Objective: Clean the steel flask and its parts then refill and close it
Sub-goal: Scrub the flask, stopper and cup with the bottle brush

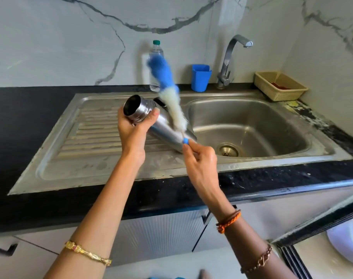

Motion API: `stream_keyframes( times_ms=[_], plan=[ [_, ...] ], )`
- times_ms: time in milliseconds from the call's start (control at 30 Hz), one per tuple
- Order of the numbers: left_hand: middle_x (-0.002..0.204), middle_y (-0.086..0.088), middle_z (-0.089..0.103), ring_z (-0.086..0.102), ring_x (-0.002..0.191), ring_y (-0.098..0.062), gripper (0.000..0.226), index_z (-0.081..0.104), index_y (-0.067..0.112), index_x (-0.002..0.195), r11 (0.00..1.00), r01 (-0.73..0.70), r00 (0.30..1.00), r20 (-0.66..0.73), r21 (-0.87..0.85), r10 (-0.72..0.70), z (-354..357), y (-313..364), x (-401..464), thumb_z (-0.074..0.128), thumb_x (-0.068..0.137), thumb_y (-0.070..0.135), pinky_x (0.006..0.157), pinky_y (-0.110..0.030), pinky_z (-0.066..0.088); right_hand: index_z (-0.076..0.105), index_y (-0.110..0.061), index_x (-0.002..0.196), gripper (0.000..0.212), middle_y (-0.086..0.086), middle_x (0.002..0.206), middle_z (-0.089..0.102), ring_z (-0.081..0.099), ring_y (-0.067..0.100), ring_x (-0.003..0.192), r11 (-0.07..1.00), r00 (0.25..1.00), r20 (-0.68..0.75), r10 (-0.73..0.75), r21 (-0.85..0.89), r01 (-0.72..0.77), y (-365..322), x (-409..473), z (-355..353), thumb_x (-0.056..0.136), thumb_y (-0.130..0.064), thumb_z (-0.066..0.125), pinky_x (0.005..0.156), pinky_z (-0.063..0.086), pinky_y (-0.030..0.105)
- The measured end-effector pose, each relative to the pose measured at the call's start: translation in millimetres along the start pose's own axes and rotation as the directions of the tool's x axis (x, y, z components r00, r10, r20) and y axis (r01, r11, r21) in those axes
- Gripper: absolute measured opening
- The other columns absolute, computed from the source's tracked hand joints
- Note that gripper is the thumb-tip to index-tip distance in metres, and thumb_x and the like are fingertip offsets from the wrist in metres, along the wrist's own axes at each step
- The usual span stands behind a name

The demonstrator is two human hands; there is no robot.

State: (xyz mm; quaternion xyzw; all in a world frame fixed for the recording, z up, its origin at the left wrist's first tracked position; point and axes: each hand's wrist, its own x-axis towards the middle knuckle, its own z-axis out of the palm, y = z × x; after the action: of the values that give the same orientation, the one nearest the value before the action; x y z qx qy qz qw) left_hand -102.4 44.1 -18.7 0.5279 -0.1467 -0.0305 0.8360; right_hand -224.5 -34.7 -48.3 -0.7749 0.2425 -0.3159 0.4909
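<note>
A steel flask (161, 125) lies tilted above the sink's drainboard, its open mouth turned up and to the left. My left hand (132, 127) grips it round the neck. My right hand (199, 160) pinches the blue end of a bottle brush (171, 97), whose white and blue bristles stick up, blurred, outside the flask and across its body. A dark part, perhaps the flask's lid (159, 102), lies on the drainboard just behind the flask.
The steel sink (252, 125) with its drain sits to the right, the tap (228, 63) behind it. A clear plastic water bottle (156, 55), a blue cup (200, 77) and a beige basket (280, 85) stand along the back. The black counter (30, 125) surrounds everything.
</note>
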Motion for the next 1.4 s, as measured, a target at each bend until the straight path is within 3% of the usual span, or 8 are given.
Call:
stream_keyframes(
  times_ms=[133, 333, 467, 567, 767, 1000, 1200, 1400],
  plan=[
    [0.094, 0.000, 0.059, 0.058, 0.083, -0.009, 0.044, 0.054, 0.018, 0.102, 0.996, 0.018, 1.000, -0.016, -0.092, -0.020, -7, 0, -1, 0.068, 0.060, 0.010, 0.076, -0.021, 0.046, 0.065, -0.004, 0.083, 0.026, 0.000, 0.052, 0.033, 0.026, 0.011, 0.049, 0.990, 0.987, 0.082, -0.137, 0.030, 0.135, -9, -7, 6, 0.095, -0.022, 0.049, 0.047, 0.024, 0.025],
    [0.092, 0.004, 0.058, 0.057, 0.085, -0.009, 0.045, 0.053, 0.030, 0.095, 0.994, 0.054, 0.992, -0.106, -0.100, -0.064, -21, -5, -1, 0.070, 0.058, 0.011, 0.080, -0.026, 0.046, 0.045, -0.015, 0.053, 0.041, -0.004, 0.047, 0.036, 0.030, 0.013, 0.047, 0.967, 0.966, -0.059, 0.250, -0.035, -0.252, 43, 5, -6, 0.093, -0.022, 0.049, 0.051, 0.026, 0.028],
    [0.078, 0.009, 0.060, 0.057, 0.074, -0.006, 0.038, 0.052, 0.022, 0.089, 0.994, 0.012, 0.999, -0.050, -0.106, -0.017, -4, 1, 2, 0.067, 0.057, 0.009, 0.069, -0.019, 0.047, 0.055, 0.004, 0.069, 0.037, -0.003, 0.050, 0.030, 0.024, 0.011, 0.050, 1.000, 0.998, 0.070, -0.006, 0.004, 0.005, -1, -5, 4, 0.095, -0.022, 0.048, 0.047, 0.023, 0.027],
    [0.076, 0.013, 0.063, 0.058, 0.073, -0.004, 0.038, 0.054, 0.020, 0.092, 0.994, 0.010, 0.997, -0.076, -0.112, -0.018, -5, -1, 6, 0.069, 0.059, 0.011, 0.069, -0.019, 0.046, 0.057, -0.002, 0.069, 0.034, -0.006, 0.049, 0.028, 0.023, 0.010, 0.048, 0.995, 0.988, 0.122, -0.094, 0.022, 0.092, -11, -11, 9, 0.095, -0.022, 0.049, 0.047, 0.022, 0.026],
    [0.096, 0.004, 0.062, 0.060, 0.089, -0.009, 0.043, 0.055, 0.017, 0.097, 0.992, 0.033, 0.997, -0.067, -0.125, -0.041, -25, -6, 5, 0.068, 0.057, 0.008, 0.074, -0.023, 0.047, 0.041, -0.018, 0.053, 0.042, -0.005, 0.047, 0.035, 0.028, 0.012, 0.046, 0.973, 0.980, -0.048, 0.194, -0.116, -0.198, 42, 7, -17, 0.094, -0.023, 0.048, 0.049, 0.024, 0.026],
    [0.085, 0.007, 0.059, 0.057, 0.081, -0.012, 0.047, 0.052, 0.024, 0.086, 0.993, 0.019, 0.998, -0.057, -0.113, -0.025, -3, -2, 9, 0.080, 0.050, 0.017, 0.067, -0.024, 0.047, 0.067, -0.012, 0.090, 0.021, -0.009, 0.044, 0.028, 0.023, 0.008, 0.043, 0.978, 0.976, 0.092, -0.199, -0.050, 0.204, -3, -17, 5, 0.095, -0.021, 0.049, 0.045, 0.023, 0.022],
    [0.094, 0.004, 0.059, 0.057, 0.093, -0.016, 0.051, 0.053, 0.024, 0.087, 0.991, -0.018, 0.996, -0.092, -0.132, 0.006, -10, -5, 4, 0.084, 0.049, 0.009, 0.069, -0.025, 0.050, 0.041, -0.018, 0.052, 0.044, -0.004, 0.047, 0.032, 0.026, 0.012, 0.048, 0.983, 0.989, -0.057, 0.139, -0.115, -0.145, 43, 7, -22, 0.095, -0.024, 0.047, 0.050, 0.024, 0.025],
    [0.074, 0.018, 0.066, 0.059, 0.074, 0.001, 0.054, 0.063, 0.023, 0.088, 0.987, -0.037, 0.999, -0.024, -0.155, 0.034, 11, -4, 8, 0.083, 0.041, 0.007, 0.066, -0.018, 0.049, 0.068, -0.021, 0.092, 0.019, -0.011, 0.040, 0.030, 0.024, 0.006, 0.040, 0.996, 0.994, 0.075, -0.084, 0.032, 0.082, 11, -8, -22, 0.095, -0.019, 0.049, 0.042, 0.020, 0.015]
  ],
)
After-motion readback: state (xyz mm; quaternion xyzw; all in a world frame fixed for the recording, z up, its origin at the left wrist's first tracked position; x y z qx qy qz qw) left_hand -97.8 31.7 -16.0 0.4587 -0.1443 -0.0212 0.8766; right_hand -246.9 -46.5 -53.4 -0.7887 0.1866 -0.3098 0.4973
